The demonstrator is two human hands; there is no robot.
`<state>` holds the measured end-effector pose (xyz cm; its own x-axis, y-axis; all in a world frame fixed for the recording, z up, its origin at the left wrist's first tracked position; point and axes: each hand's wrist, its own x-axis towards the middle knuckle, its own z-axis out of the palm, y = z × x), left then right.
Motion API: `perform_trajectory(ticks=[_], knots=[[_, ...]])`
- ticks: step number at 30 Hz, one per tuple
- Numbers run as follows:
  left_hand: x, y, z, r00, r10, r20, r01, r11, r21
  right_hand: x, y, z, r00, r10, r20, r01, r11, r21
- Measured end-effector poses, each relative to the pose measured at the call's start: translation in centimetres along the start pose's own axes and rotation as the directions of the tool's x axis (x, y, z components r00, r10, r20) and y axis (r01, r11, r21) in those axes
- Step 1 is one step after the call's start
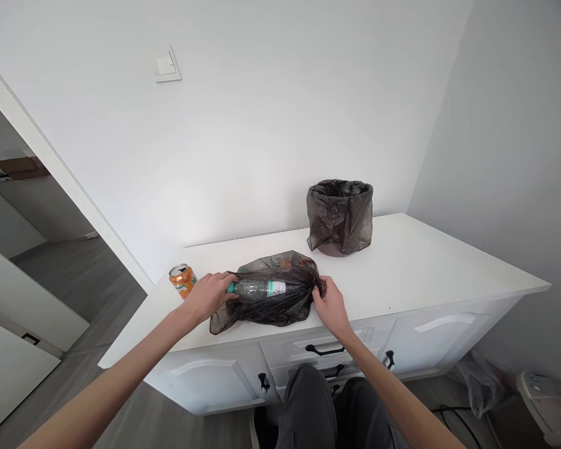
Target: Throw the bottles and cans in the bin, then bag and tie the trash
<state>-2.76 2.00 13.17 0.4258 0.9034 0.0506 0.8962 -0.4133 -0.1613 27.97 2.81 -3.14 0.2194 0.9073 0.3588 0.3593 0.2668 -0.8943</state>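
A black translucent plastic bag [280,312] lies on the white cabinet top. Within its opening rests a clear plastic bottle [255,289] on its side, its green cap pointing left and a white and green label near its middle. My left hand [211,293] has its fingers closed at the cap end of the bottle and the bag's edge. At the bag's right end, my right hand [328,303] pinches the gathered plastic. An orange can [183,280] stands upright just left of my left hand. Something colourful shows through the back of the bag.
Toward the back right of the white cabinet top [439,262] stands a bin [340,215] lined with a black bag. A wall runs behind it, with a light switch [167,65]. Drawers with black handles face my knees. A printer-like device [549,399] is at lower right.
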Motion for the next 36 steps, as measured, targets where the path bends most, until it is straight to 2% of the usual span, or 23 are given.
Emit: perform_trajectory(ticks=[3,5,8,10,13,15,18,22,27,32,36], knots=[[-2.0,-0.1,-2.9,0.994,0.005,-0.108,-0.021,0.989,-0.146,0.0,0.1,0.0,1.0,0.003,0.0,-0.003,1.0,-0.001],[-3.6,-0.1,-4.9,0.985,-0.087,-0.15,0.033,0.945,-0.326,-0.1,0.1,0.0,1.0,0.008,-0.001,-0.008,1.0,-0.006],[-6.3,-0.2,-7.2,0.944,-0.293,-0.154,0.158,0.806,-0.57,-0.1,0.2,0.1,1.0,0.01,-0.003,-0.01,1.0,-0.009],[-8.2,-0.4,-8.4,0.872,-0.455,-0.179,0.246,0.725,-0.643,-0.2,0.3,0.1,1.0,0.01,-0.001,-0.01,1.0,0.001],[-10.6,-0.9,-9.7,0.688,-0.686,-0.236,0.345,0.596,-0.725,-0.3,0.3,0.1,1.0,0.015,0.013,-0.015,1.0,0.013],[-11.8,-1.3,-10.0,0.592,-0.771,-0.235,0.361,0.514,-0.778,-0.4,0.3,0.1,1.0,0.016,0.013,-0.016,1.0,0.005],[-12.8,-2.4,-9.7,0.529,-0.823,-0.207,0.391,0.453,-0.801,-0.5,0.3,0.1,1.0,0.011,0.003,-0.011,1.0,-0.015],[-12.8,-4.8,-8.0,0.489,-0.844,-0.222,0.504,0.481,-0.717,-0.6,0.3,0.2,1.0,0.005,0.003,-0.005,1.0,-0.023],[-10.7,-7.3,-6.3,0.464,-0.845,-0.267,0.567,0.515,-0.643,-0.6,0.3,0.2,1.0,-0.001,0.004,0.002,1.0,-0.031],[-8.7,-8.5,-5.4,0.549,-0.78,-0.298,0.517,0.598,-0.612,-0.5,0.3,0.2,1.0,0.005,0.006,-0.004,1.0,-0.013],[-8.0,-8.6,-5.1,0.55,-0.772,-0.319,0.521,0.615,-0.592,-0.3,0.4,0.2,1.0,0.01,0.007,-0.009,1.0,-0.005]])
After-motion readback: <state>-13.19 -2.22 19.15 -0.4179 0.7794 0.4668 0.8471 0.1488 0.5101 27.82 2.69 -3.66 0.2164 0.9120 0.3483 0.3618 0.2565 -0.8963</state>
